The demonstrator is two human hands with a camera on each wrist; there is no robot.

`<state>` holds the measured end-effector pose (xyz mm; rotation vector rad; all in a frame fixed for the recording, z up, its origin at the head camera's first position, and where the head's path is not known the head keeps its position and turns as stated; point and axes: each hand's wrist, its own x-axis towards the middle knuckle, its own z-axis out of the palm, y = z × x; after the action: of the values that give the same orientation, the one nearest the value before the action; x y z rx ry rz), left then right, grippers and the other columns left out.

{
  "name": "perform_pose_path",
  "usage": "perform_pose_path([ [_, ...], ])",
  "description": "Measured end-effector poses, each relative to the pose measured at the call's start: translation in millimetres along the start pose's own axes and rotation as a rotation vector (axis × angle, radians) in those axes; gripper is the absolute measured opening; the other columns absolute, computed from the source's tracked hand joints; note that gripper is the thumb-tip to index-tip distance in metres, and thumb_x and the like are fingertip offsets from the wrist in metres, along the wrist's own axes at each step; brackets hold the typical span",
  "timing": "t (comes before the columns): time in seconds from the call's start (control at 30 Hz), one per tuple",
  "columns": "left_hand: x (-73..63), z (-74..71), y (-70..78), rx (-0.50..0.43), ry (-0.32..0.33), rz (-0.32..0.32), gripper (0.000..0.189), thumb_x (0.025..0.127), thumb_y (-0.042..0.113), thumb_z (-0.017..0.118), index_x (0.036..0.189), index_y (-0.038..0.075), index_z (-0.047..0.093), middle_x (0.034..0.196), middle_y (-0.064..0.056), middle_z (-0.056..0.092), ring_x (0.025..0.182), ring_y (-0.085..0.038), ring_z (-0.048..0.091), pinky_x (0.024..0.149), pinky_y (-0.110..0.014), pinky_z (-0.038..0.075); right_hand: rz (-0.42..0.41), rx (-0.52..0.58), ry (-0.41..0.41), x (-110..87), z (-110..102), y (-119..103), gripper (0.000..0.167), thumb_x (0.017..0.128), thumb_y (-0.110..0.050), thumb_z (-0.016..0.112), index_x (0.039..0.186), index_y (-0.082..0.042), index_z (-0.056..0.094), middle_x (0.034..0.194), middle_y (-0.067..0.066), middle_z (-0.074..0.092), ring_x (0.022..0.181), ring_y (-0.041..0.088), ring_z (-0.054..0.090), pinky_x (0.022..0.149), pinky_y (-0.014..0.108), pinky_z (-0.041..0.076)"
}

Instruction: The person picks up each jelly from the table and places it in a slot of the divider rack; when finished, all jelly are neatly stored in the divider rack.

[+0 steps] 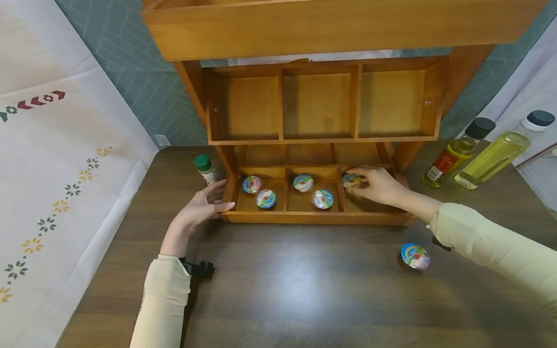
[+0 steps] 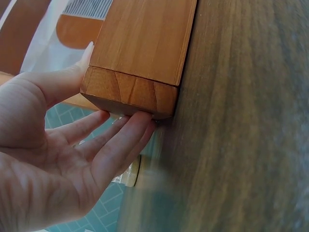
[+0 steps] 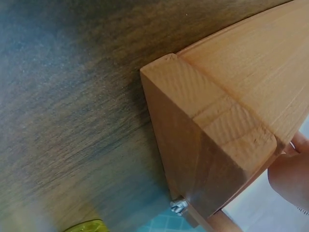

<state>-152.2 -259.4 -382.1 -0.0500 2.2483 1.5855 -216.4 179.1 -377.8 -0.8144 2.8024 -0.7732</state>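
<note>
In the head view my right hand (image 1: 377, 184) reaches into the right compartment of the lower wooden shelf's (image 1: 300, 218) bottom tier, pinching a small jelly cup (image 1: 350, 181) with a printed foil lid. My left hand (image 1: 199, 208) holds that tier's left end; in the left wrist view its thumb lies over the upper edge and the fingers (image 2: 123, 145) press the outer side. Two jelly cups (image 1: 266, 198) sit in the left compartment and two more (image 1: 322, 198) in the middle one. Another jelly cup (image 1: 415, 256) lies on the table, right of the shelf's front.
A green-capped spice jar (image 1: 205, 169) stands just behind my left hand. Two oil bottles, one with a red label (image 1: 452, 157) and a taller one (image 1: 500, 154), stand at the right. Above rise the shelf's upper tier (image 1: 319, 106) and a top wooden board (image 1: 330, 31).
</note>
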Motion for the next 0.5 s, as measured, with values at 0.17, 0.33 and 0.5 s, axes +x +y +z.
perform_pose_path([
  [0.17, 1.9, 0.0, 1.4, -0.004, -0.004, 0.008, 0.081, 0.087, 0.021, 0.067, 0.150, 0.016, 0.018, 0.152, -0.013, 0.022, 0.131, -0.036, 0.037, 0.094, -0.049, 0.044, -0.005, -0.018, 0.015, -0.6, -3.6, 0.1, 0.053, 0.085, -0.018, 0.069, 0.129, 0.004, 0.050, 0.122, 0.023, 0.055, 0.105, 0.038, 0.058, 0.085, 0.046, 0.050],
  [0.33, 0.1, -0.9, -0.7, 0.016, -0.008, 0.000, 0.082, 0.087, 0.023, 0.068, 0.151, 0.015, 0.016, 0.153, -0.013, 0.020, 0.134, -0.038, 0.031, 0.096, -0.049, 0.043, -0.030, -0.031, 0.039, -2.2, -3.9, 0.4, 0.055, 0.083, -0.024, 0.072, 0.128, 0.000, 0.053, 0.120, 0.018, 0.059, 0.104, 0.033, 0.058, 0.085, 0.047, 0.048],
  [0.5, 0.2, -1.1, -1.9, 0.034, -0.005, 0.004, 0.082, 0.087, 0.023, 0.067, 0.151, 0.013, 0.016, 0.153, -0.015, 0.019, 0.134, -0.040, 0.029, 0.095, -0.050, 0.043, -0.033, -0.021, 0.065, -7.9, -9.5, 2.0, 0.055, 0.083, -0.029, 0.072, 0.128, -0.001, 0.054, 0.122, 0.020, 0.057, 0.109, 0.039, 0.055, 0.090, 0.051, 0.045],
])
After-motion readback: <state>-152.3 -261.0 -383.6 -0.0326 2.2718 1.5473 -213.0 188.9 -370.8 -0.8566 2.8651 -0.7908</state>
